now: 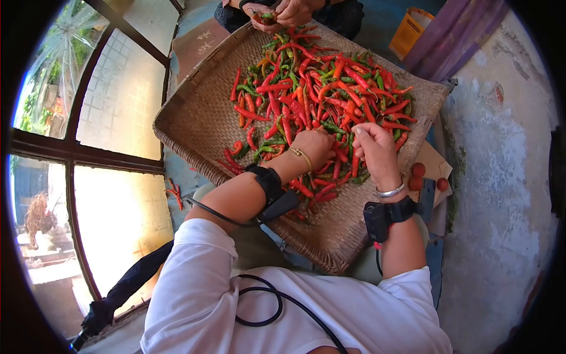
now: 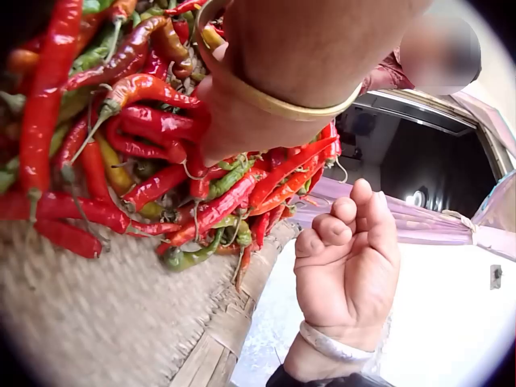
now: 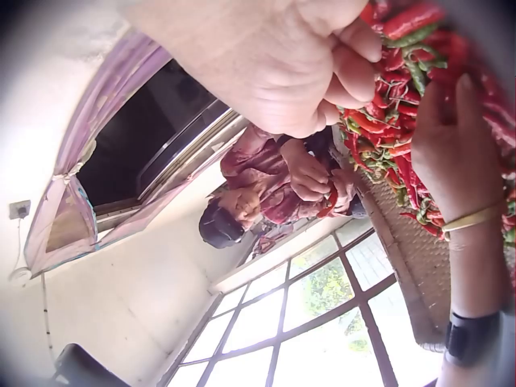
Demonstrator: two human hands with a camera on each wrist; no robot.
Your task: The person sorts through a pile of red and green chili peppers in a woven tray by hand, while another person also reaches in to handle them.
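Red and green chili peppers [image 1: 306, 94] lie heaped in a woven basket tray [image 1: 194, 112]. My left hand [image 1: 314, 147] reaches down into the near part of the heap, touching the peppers. In the right wrist view, two extended digits of that left hand [image 3: 455, 153] stand apart over the chilies. My right hand [image 1: 377, 150] is raised above the tray's right side, thumb close to the index finger. From the left wrist view, the right hand [image 2: 347, 266] shows curled fingers with nothing visible in them.
Across the tray, another person's hands [image 1: 283, 13] hold a chili pepper. Windows [image 1: 118, 106] line the left, with a dark umbrella [image 1: 127, 283] leaning below. Small round red things [image 1: 417, 170] lie right of the tray, near the wall [image 1: 501, 177]. A yellow bag [image 1: 410, 32] stands behind.
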